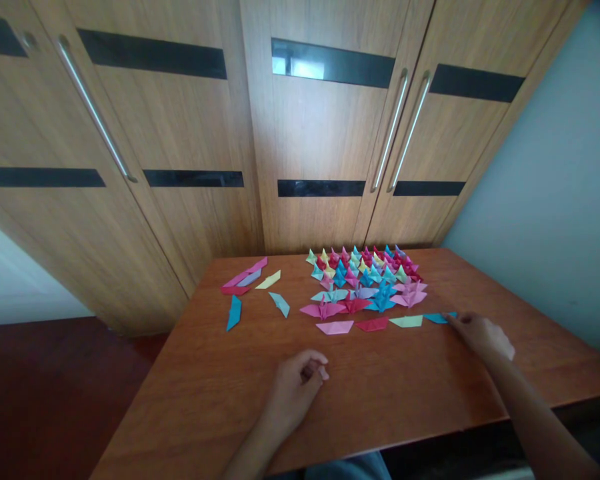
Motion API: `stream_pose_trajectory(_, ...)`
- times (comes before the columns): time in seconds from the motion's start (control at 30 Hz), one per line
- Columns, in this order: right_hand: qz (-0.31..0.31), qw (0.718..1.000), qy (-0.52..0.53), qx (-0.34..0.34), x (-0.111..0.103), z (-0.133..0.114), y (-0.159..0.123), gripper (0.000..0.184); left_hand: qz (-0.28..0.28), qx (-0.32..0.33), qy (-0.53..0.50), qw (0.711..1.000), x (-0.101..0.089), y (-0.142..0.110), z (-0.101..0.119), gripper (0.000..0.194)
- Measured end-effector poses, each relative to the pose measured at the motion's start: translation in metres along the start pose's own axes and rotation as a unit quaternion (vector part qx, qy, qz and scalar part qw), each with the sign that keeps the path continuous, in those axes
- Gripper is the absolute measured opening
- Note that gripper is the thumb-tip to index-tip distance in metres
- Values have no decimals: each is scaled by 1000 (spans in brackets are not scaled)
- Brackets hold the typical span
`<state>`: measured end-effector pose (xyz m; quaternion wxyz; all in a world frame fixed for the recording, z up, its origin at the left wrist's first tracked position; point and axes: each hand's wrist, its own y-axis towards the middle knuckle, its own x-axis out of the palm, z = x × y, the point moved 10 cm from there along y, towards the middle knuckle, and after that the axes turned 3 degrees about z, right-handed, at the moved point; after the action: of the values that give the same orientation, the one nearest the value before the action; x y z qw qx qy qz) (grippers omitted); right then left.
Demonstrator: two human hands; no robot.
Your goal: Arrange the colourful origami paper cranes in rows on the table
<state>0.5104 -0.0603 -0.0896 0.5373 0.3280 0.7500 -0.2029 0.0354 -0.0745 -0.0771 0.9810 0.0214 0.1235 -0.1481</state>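
My right hand (483,337) is at the right end of a front row of flat folded papers, its fingertips pinching the end of a blue folded paper (435,319). To the left in that row lie a pale green folded paper (407,321), a red one (373,325) and a pink one (335,328). My left hand (297,387) hovers or rests low over the table, loosely curled, a small gap between thumb and fingers and nothing visible in it. Behind the row stand several origami cranes (354,304) in many colours, the nearer ones with wings spread.
More folded strips lie at the table's left, among them a blue one (234,313), a light blue one (279,304) and a yellow one (269,279). A wooden wardrobe (320,133) stands behind the brown table (205,400). A pale wall (545,220) borders the right.
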Motion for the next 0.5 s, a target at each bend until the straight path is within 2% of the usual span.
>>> stream_pose_trajectory(0.1,-32,999,-16,30,7,7,0,61,3,-5,2,1000,0,0,1,17)
stream_pose_trajectory(0.17,-29,999,-15,28,7,6,1,61,3,-7,1,1000,0,0,1,17)
stream_pose_trajectory(0.37,19,1000,21,9,1,8,5,58,0,-6,-1,1000,0,-1,4,21)
stream_pose_trajectory(0.5,75,996,54,1,-15,-2,-4,54,-1,-10,-7,1000,0,-1,6,21)
